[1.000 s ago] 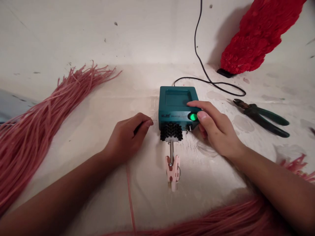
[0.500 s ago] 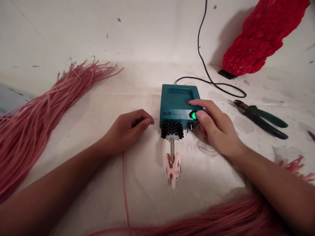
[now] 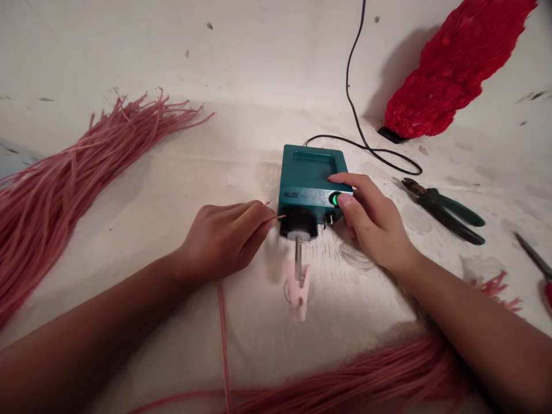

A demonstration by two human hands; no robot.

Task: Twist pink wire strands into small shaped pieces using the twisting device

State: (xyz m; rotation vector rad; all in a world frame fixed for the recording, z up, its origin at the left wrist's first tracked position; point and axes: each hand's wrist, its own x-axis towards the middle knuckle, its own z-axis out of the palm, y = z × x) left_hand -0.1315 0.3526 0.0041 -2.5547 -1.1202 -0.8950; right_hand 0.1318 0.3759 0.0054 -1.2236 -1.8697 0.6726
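My left hand is closed in a pinch on a pink wire. Thin coppery ends poke out past the fingertips, one reaching the left side of a black bristled roller. That roller is blurred, as if turning, at the front of a small teal motor box. From the roller a metal rod sticks out towards me, with a blurred pink clothespin at its end. My right hand grips the box's right side, its thumb against a lit green button.
Bundles of pink wire lie at the left and along the near edge. Green-handled cutting pliers rest on the right, with a pointed tool beyond them. A black cable runs behind the box. A red rose-covered column leans at the back right.
My left hand has moved a little right, bringing the wire's end to the roller. The roller's bristles, sharp before, are now blurred, and the clothespin has turned. My right hand keeps its hold.
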